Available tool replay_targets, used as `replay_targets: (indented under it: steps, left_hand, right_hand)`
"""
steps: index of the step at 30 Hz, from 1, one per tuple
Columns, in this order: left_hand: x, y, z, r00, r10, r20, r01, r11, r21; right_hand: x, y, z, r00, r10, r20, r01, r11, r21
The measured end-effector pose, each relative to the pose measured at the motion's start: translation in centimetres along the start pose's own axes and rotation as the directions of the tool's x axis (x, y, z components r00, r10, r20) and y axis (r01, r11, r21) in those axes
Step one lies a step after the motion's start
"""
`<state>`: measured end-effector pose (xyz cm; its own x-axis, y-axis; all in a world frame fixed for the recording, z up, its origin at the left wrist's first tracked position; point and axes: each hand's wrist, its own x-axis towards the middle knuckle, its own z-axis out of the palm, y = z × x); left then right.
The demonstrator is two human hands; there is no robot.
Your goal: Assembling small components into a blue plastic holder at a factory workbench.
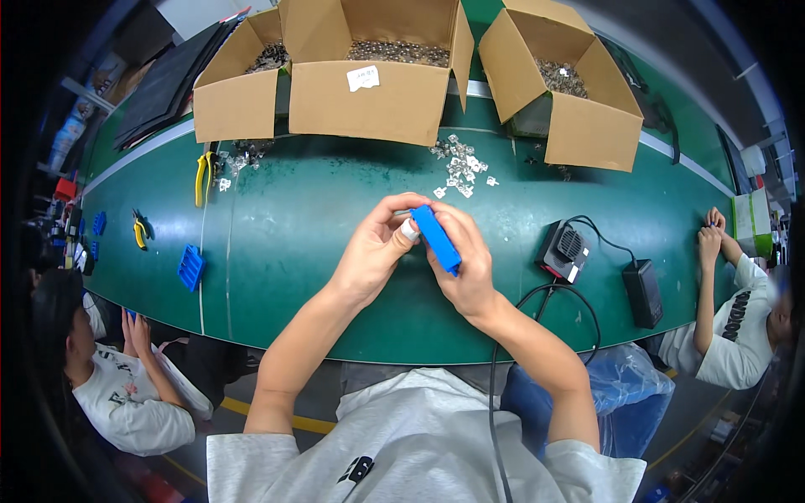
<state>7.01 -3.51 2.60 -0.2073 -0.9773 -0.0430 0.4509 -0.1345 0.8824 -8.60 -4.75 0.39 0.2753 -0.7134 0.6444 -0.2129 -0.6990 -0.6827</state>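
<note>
Over the middle of the green table I hold a blue rectangular plastic housing, tilted, with both hands. My right hand wraps its fingers round the right side of it. From the left, my left hand closes on its upper end; a white covering is on one digit there. Whatever small part may be between the left fingertips is hidden. Beyond my hands lies a loose pile of small shiny metal pieces. Another blue plastic housing, with open compartments, rests on the table to the left.
Cardboard boxes of small parts line the far side. Yellow-handled pliers and small cutters lie left. A black device with a fan grille, cables and a power adapter sit right. Co-workers sit at both sides.
</note>
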Motion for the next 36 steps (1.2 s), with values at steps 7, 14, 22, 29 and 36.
replay_targets:
  steps: [7, 14, 22, 29, 36]
  left_hand:
    - [0.8, 0.4, -0.4, 0.997, -0.001, 0.073, -0.004, 0.997, 0.071]
    - [0.5, 0.2, -1.1, 0.98, 0.116, 0.161, -0.146, 0.971, 0.189]
    - [0.5, -0.2, -1.2, 0.983, 0.115, 0.141, -0.14, 0.973, 0.185]
    - [0.9, 0.2, -1.5, 0.972, 0.091, 0.215, -0.123, 0.982, 0.145]
    - [0.5, -0.6, -0.7, 0.948, 0.217, 0.234, -0.26, 0.951, 0.17]
  right_hand:
    - [-0.5, -0.2, 0.0, 0.988, 0.155, -0.029, -0.15, 0.981, 0.121]
    - [-0.6, -0.4, 0.1, 0.999, 0.002, -0.04, 0.003, 0.994, 0.109]
    - [-0.7, -0.3, 0.3, 0.999, 0.012, -0.033, -0.009, 0.997, 0.079]
    - [-0.9, -0.1, 0.2, 0.998, -0.034, -0.049, 0.035, 0.999, 0.029]
    - [-0.6, -0.2, -0.1, 0.981, -0.184, -0.063, 0.183, 0.983, -0.019]
